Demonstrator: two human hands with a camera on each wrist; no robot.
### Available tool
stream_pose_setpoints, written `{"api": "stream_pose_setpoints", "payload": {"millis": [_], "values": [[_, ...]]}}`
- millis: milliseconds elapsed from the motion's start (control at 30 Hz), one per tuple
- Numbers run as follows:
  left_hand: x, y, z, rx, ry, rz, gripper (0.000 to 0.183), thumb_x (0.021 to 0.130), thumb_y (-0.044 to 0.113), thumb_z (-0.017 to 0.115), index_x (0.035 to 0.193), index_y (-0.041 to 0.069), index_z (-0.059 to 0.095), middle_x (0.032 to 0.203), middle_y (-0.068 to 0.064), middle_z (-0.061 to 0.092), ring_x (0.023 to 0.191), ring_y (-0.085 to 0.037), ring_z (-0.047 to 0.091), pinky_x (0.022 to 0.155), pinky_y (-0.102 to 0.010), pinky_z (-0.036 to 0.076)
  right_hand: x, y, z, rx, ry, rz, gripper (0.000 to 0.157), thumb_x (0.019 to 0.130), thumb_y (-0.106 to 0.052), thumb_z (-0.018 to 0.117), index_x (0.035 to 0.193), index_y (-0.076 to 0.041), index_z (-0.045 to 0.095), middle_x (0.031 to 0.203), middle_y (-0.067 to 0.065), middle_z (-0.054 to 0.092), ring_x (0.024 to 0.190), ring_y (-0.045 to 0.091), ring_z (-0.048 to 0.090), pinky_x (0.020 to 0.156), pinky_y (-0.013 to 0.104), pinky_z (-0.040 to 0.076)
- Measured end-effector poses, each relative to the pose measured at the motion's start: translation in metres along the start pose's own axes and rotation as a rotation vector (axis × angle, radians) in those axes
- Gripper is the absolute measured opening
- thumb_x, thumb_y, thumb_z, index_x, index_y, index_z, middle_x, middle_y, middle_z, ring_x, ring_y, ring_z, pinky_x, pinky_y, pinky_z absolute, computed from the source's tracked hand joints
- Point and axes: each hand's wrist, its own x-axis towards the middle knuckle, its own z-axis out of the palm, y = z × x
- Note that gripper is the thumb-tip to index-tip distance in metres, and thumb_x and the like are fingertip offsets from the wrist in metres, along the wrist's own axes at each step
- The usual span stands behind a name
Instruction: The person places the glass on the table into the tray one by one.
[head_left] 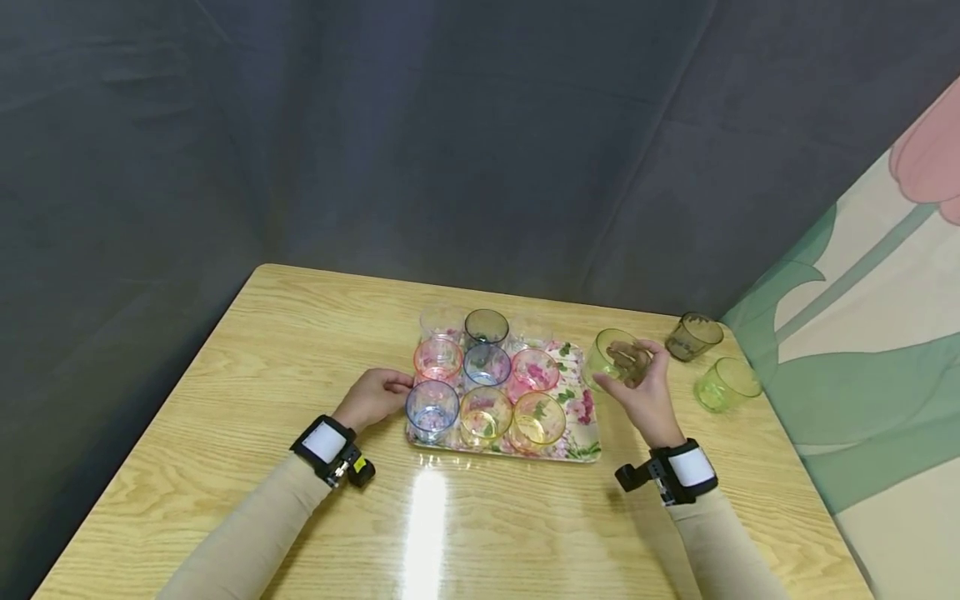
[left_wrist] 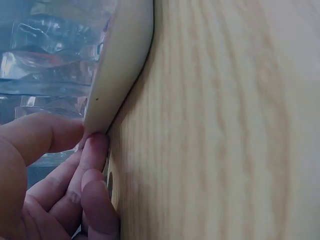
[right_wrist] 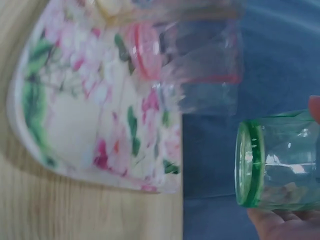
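Note:
My right hand (head_left: 648,400) grips a clear green cup (right_wrist: 285,160) between thumb and fingers, beside the tray's right side. In the right wrist view the cup is above the table surface, its thick green base toward the tray. At the left, my left hand (head_left: 377,396) pinches the rim of the flowered tray (head_left: 581,429), thumb on top and fingers under the edge. Several clear cups stand on the tray in three columns, among them a blue cup (head_left: 432,412), a dark grey cup (head_left: 487,327), a yellow cup (head_left: 538,421) and a pink cup (head_left: 535,372). A flowered strip shows along the tray's right side.
To the right of my right hand, a brown cup (head_left: 693,337) and another green cup (head_left: 727,385) are on the wooden table (head_left: 315,333). A dark curtain (head_left: 465,167) hangs behind the table, and a tulip-patterned cloth (head_left: 885,375) runs along its right side.

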Motion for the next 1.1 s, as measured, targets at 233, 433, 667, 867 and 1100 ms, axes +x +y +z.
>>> {"api": "stream_pose_setpoints", "payload": {"millis": [233,433,667,867,1100], "values": [[0.0,-0.002,0.002,0.012,0.024,-0.002,0.026,0.08,0.008,0.064,0.105,0.002,0.067,0.089,-0.008,0.067,0.077,-0.014,0.058,0.066,-0.025,0.048,0.018,0.012,0.001,-0.05,-0.044,0.035,0.085,0.082,-0.011,0.067,0.146,-0.009,0.011,0.138,0.024,0.036,0.127,0.037,0.034,0.101,0.037,0.036],[-0.001,-0.005,0.003,0.013,0.029,0.017,0.027,0.08,0.01,0.063,0.106,0.002,0.067,0.09,-0.008,0.068,0.079,-0.014,0.059,0.068,-0.026,0.047,0.028,0.021,0.009,-0.143,-0.037,0.07,0.083,0.079,-0.018,0.071,0.144,-0.006,0.02,0.138,0.023,0.039,0.126,0.034,0.035,0.097,0.052,0.032],[-0.001,-0.004,0.003,0.016,0.033,-0.01,0.028,0.08,0.009,0.063,0.106,0.002,0.066,0.091,-0.009,0.067,0.08,-0.015,0.059,0.068,-0.026,0.048,0.037,0.026,0.01,-0.15,-0.014,0.203,0.088,0.077,-0.022,0.073,0.143,-0.005,0.016,0.138,0.024,0.037,0.123,0.033,0.038,0.095,0.048,0.038],[0.0,-0.002,0.004,0.011,0.029,-0.021,0.026,0.081,0.008,0.062,0.106,0.001,0.066,0.091,-0.01,0.066,0.08,-0.016,0.058,0.068,-0.026,0.048,0.038,0.027,0.012,-0.161,-0.033,0.231,0.091,0.076,-0.029,0.073,0.141,-0.003,0.014,0.137,0.023,0.036,0.122,0.032,0.038,0.096,0.049,0.039],[0.002,0.001,0.006,0.01,0.04,-0.047,0.026,0.08,0.006,0.063,0.104,0.001,0.067,0.089,-0.009,0.066,0.079,-0.015,0.058,0.068,-0.026,0.048,0.042,0.034,0.018,-0.257,-0.078,0.218,0.092,0.073,-0.032,0.075,0.139,-0.005,0.018,0.138,0.022,0.037,0.126,0.033,0.036,0.101,0.051,0.036]]}}
